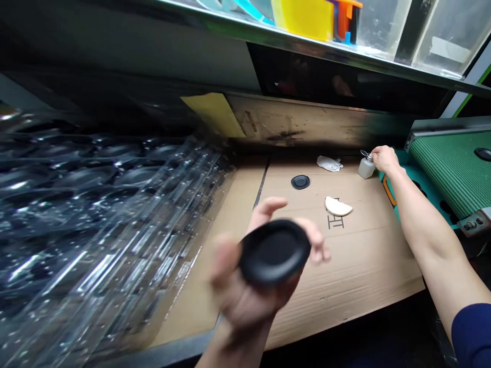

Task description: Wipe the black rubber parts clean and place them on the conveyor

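Note:
My left hand (245, 286) is raised in front of me and grips a black round disc (274, 251) between thumb and fingers; the hand is blurred by motion. My right hand (384, 158) reaches far to the back right and rests on top of a small white pump bottle (366, 166), fingers curled over its metal cap. A second, smaller black disc (300, 182) lies on the cardboard-covered bench (364, 255). A folded white pad (337, 206) lies near it on the cardboard.
A stack of clear plastic trays holding black parts (95, 214) fills the left side. A crumpled white cloth (330, 163) lies at the back. A green conveyor belt (448, 163) runs at the right with a black disc (483, 153) on it. A shelf with coloured bins (307, 18) hangs overhead.

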Available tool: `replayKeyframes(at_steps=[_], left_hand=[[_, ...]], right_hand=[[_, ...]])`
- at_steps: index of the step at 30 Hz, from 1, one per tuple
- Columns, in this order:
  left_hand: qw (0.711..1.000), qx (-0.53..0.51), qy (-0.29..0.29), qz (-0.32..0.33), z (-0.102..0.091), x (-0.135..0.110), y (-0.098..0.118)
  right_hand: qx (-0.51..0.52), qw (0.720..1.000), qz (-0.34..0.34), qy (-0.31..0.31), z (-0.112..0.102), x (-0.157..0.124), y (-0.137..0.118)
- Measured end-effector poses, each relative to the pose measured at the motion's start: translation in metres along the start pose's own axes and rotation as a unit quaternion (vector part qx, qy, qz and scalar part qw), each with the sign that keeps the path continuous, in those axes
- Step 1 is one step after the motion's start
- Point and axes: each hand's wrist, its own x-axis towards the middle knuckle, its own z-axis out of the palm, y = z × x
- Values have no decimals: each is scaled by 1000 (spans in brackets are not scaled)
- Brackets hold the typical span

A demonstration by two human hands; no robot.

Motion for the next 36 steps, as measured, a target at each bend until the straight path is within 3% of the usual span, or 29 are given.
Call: replayKeyframes(at_steps=[2,4,7,11,13,15,18,22,29,36], left_hand=[[999,-28,16,-17,37,55,-1],[997,-19,36,-58,54,96,-9],[992,-20,63,-112,51,134,-29],[987,-46,76,-131,35,161,-52],[983,-45,75,-158,29,164,-56],[981,-37,62,-179,25,161,-57],[979,-26,50,-194,22,155,-60],[974,19,49,-219,22,154,-75],[968,186,55,-157,21,151,-101],[952,258,69,-151,22,150,-103]], right_hand=[[-6,1000,0,-15,-1,3,2],[-15,999,9,-33,-5,6,1],[-14,1000,24,-4,-15,4,-3],[103,982,-48,150,-11,-21,-18],[215,959,-118,141,6,-47,-29],[314,931,-168,82,28,-79,-39],[354,911,-209,16,56,-124,-50],[311,919,-241,1,74,-154,-56],[101,960,-260,-43,83,-159,-53],[-2,947,-320,-28,88,-157,-55]])
